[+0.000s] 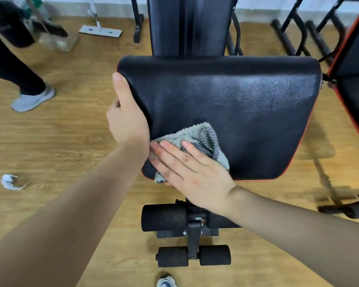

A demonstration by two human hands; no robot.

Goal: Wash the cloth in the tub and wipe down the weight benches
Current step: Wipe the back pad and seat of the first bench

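A black padded bench seat (247, 112) with red trim fills the middle of the view, its surface streaked with wet marks. A grey cloth (203, 137) lies crumpled on the seat's near left corner. My right hand (187, 172) lies flat on the cloth with fingers spread, pressing it onto the pad. My left hand (126, 119) grips the seat's left edge, thumb on top and fingers curled underneath. The black backrest (187, 25) rises behind the seat. No tub is in view.
Black foam leg rollers (164, 220) stand below the seat. A second red-trimmed bench (352, 79) is at the right. Another person's leg and grey shoe (32, 99) are at the left, with a flat mop (101, 31) behind. A crumpled white tissue (8, 181) lies on the wooden floor.
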